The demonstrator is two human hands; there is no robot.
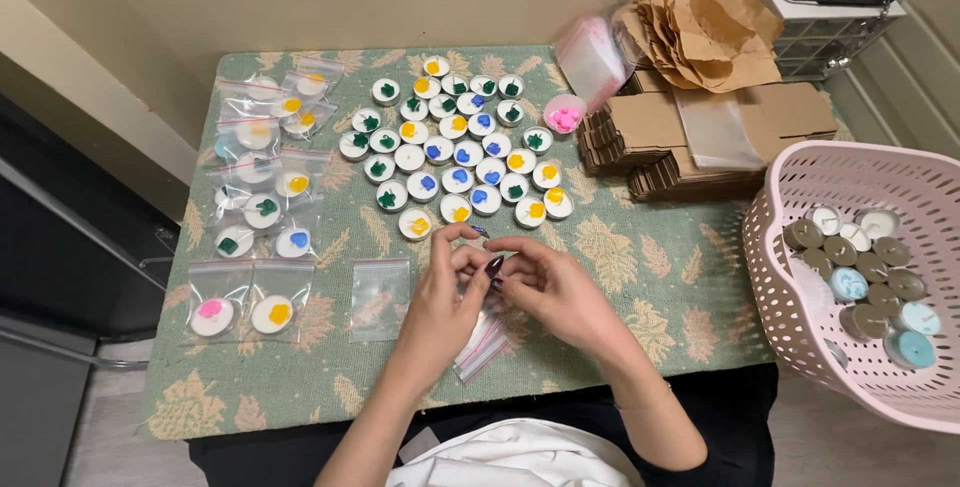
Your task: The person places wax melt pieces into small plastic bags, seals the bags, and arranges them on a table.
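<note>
- Left hand (447,287) & right hand (545,282) meet over the middle of the table (640,277), fingertips touching each other.
- Both hands' fingers curled in, pinching smth small betw them – looks like a small clear bag (482,235) w/ a bit sticking up above the fingertips; can't tell exactly what's in the grip, mostly hidden.
- Stack of empty clear zip bags (480,347) lies on the cloth right under the wrists, red strip along the edges.
- Just beyond the hands: cluster of small round candles (455,142), white wax w/ coloured shapes on top (green, blue, yellow), packed close, touching one another. Nearest candle (415,224) just beside left fingertips.
- Left side of table: already bagged candles (255,202) in rows; two more near front left corner, one pink-topped (211,315), one yellow-topped (272,314).
- One empty flat bag (380,297) lies alone, just left of the left hand.
- Small pink cup (565,114) at right edge of the candle cluster.
- Far right of table: flat cardboard boxes (690,132) stacked, crumpled brown paper (705,37) behind them, clear sleeves on top.
- Pink plastic basket (790,327) off table's right edge, holds more candles (870,267), some brown, some white, some light blue.
</note>
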